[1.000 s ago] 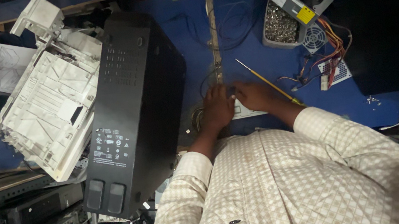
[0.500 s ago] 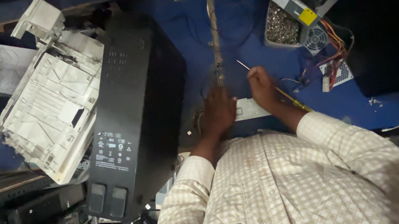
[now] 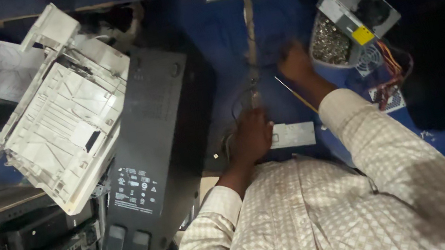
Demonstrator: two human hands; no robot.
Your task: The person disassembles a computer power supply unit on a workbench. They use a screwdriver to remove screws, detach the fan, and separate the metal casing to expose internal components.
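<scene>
The left hand rests closed on the blue table, touching a small grey box. The right hand reaches near a bowl of screws beside the power supply; whether it grips anything cannot be told. A thin stick lies between both hands.

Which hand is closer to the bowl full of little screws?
The right hand: it reaches beside the bowl of screws. The left hand rests lower, next to a small white box.
</scene>
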